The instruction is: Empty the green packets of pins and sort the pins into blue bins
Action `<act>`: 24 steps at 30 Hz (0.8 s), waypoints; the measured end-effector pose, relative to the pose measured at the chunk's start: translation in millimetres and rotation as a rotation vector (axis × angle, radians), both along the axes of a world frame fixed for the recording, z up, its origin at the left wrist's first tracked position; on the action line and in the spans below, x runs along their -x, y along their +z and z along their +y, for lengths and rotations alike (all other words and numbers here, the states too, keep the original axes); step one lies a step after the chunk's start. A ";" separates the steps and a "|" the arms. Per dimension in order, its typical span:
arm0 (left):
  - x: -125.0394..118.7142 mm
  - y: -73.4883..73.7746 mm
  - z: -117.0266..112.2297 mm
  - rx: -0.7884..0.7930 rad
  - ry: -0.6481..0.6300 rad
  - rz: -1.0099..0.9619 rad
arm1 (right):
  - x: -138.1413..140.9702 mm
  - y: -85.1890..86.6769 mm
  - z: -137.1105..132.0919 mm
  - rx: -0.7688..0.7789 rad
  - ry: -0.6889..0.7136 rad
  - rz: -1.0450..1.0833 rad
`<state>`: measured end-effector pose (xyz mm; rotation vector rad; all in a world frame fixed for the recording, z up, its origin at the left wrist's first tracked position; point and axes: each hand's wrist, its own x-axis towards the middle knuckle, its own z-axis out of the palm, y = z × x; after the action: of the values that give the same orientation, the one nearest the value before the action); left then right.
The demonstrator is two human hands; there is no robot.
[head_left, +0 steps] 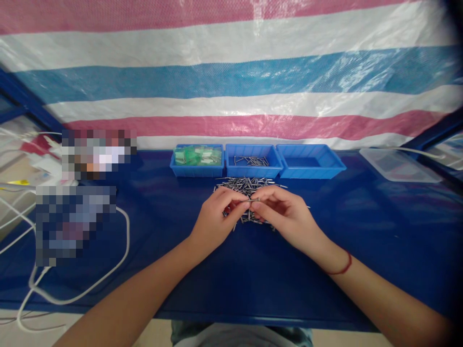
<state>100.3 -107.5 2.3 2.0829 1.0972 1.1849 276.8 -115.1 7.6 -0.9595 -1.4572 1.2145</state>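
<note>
Both hands meet over a pile of thin metal pins (248, 183), which look like rivets or screws. Between my fingertips lies one thin metal pin (254, 200), roughly level, with a thicker end toward the right. My left hand (219, 209) pinches its left part between thumb and forefinger. Thumb and fingers of my right hand (289, 212) close on its right part. Whether other pins are tucked in my curled fingers is hidden. Just behind the pile, a middle blue bin (253, 172) contains several similar pins.
A left blue bin (197, 171) holds green and white packets (198, 155). To the right stand another blue bin (313, 172) and a clear plastic lid (400, 166). White cables (125, 260) loop across the table's left side. A striped plastic sheet (231, 79) hangs behind.
</note>
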 end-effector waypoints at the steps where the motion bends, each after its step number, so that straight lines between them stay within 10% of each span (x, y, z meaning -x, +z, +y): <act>1: 0.3 0.2 0.2 0.002 -0.015 0.006 | -0.4 0.3 -0.5 -0.040 -0.010 -0.027; 14: 1.9 0.3 4.5 0.020 -0.212 0.125 | -3.1 7.0 -5.7 -0.259 -0.027 -0.266; 24: -0.6 0.3 2.7 0.125 -0.029 0.007 | -14.0 11.4 16.0 -0.477 -0.213 -0.512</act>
<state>100.8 -104.8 2.6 2.0019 1.1111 1.0681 290.8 -99.1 19.0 -1.0946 -1.8720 0.4387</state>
